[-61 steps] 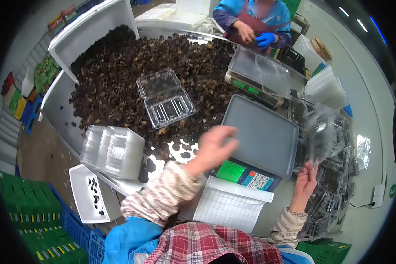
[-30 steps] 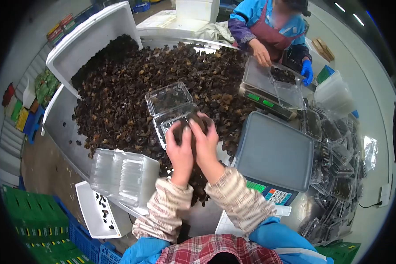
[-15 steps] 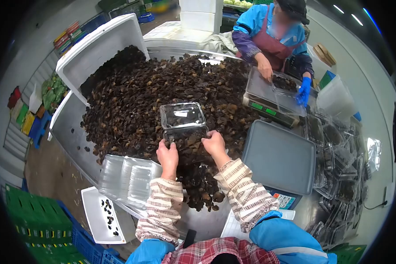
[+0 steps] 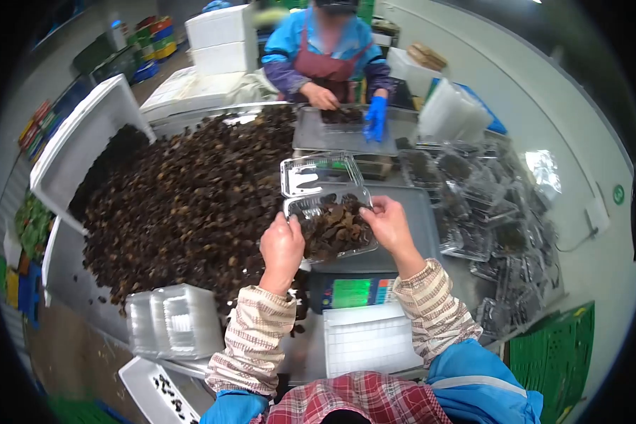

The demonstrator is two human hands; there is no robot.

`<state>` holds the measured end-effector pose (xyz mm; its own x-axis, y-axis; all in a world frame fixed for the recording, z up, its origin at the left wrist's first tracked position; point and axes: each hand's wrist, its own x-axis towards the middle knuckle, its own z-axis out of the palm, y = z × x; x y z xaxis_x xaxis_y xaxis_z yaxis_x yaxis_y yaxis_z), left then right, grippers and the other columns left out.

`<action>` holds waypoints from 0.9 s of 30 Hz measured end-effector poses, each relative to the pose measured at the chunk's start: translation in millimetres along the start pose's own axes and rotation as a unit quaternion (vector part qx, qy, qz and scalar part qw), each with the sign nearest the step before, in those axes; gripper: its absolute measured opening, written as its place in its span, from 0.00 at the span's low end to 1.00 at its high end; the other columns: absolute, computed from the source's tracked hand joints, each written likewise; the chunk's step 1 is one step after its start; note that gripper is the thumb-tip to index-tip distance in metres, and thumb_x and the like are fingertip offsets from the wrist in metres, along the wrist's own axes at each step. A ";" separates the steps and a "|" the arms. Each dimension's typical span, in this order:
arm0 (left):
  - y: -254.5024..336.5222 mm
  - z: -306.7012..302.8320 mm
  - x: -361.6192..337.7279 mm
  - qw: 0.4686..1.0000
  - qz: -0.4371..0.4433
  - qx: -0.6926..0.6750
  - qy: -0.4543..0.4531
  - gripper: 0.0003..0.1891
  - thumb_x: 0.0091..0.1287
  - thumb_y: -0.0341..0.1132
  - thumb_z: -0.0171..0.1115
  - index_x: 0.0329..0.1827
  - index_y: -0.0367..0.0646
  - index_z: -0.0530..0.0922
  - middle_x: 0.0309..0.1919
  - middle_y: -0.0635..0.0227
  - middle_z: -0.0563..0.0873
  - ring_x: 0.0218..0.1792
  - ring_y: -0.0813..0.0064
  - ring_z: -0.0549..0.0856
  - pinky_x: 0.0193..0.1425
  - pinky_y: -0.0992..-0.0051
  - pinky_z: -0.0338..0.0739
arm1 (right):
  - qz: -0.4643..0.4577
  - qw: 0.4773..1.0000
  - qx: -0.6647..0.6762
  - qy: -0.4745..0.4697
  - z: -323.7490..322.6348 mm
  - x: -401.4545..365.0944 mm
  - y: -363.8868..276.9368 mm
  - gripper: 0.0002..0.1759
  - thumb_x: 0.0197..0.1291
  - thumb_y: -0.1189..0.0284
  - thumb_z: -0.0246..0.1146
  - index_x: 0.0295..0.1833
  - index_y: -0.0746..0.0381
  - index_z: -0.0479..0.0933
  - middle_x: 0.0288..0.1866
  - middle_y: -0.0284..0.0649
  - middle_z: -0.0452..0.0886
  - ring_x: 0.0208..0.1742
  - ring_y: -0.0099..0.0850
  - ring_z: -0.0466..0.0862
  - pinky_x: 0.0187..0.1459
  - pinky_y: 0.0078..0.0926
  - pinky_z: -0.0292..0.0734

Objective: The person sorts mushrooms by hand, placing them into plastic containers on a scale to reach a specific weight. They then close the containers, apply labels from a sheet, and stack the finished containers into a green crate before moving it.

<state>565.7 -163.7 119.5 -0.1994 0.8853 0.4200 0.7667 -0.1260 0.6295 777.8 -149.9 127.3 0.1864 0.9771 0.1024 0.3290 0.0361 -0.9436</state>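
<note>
Both my hands hold a clear plastic box (image 4: 330,212) with its lid raised at the far side and brown, ear-shaped pieces (image 4: 336,226) inside. My left hand (image 4: 283,246) pinches the left wall. My right hand (image 4: 391,222) grips the right wall, fingertips at the rim. Beneath the box is the grey top of a scale (image 4: 417,205), whose lit green display (image 4: 351,292) faces me. A large heap of the same dark pieces (image 4: 184,191) lies to the left of the box.
Across the table a co-worker (image 4: 328,53) handles pieces on another tray (image 4: 311,134). Filled clear boxes (image 4: 502,212) crowd the right side. Stacked empty boxes (image 4: 173,321) stand at the near left, a gridded sheet (image 4: 371,339) at the near edge. A white foam box (image 4: 92,141) leans at far left.
The view has turned to the right. My hands have carried the box from over the heap to above the scale, and brown pieces now show clearly inside it.
</note>
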 end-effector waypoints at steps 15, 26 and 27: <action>27.9 43.6 -14.3 0.982 0.155 -0.099 -0.045 0.16 0.61 0.37 0.61 0.49 0.39 0.78 0.49 0.57 0.80 0.44 0.60 0.82 0.45 0.72 0.77 | 0.011 0.972 -0.150 0.180 -59.7 -70.4 67.2 0.25 0.58 0.60 0.63 0.51 0.70 0.74 0.46 0.50 0.79 0.38 0.38 0.82 0.39 0.32 0.77; -108.0 -14.1 -178.2 0.923 0.232 0.201 -0.231 0.29 0.55 0.41 0.63 0.60 0.43 0.70 0.62 0.50 0.68 0.60 0.52 0.68 0.61 0.56 0.61 | 0.063 0.993 0.018 0.103 -66.8 -175.1 93.5 0.13 0.58 0.77 0.63 0.49 0.68 0.75 0.39 0.38 0.79 0.28 0.18 0.76 0.27 0.15 0.73; -113.5 -8.1 -166.2 0.939 0.223 0.172 -0.199 0.26 0.53 0.35 0.63 0.57 0.43 0.72 0.57 0.53 0.72 0.51 0.56 0.74 0.53 0.59 0.65 | 0.051 0.996 0.016 0.074 -58.1 -177.4 90.9 0.12 0.57 0.76 0.64 0.48 0.66 0.76 0.37 0.37 0.80 0.27 0.18 0.76 0.26 0.16 0.73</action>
<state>506.9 -300.2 -16.5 0.3789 0.8850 0.2705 0.8855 -0.4316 0.1719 828.4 -332.1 41.6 0.3522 0.9346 0.0486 0.2721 -0.0525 -0.9608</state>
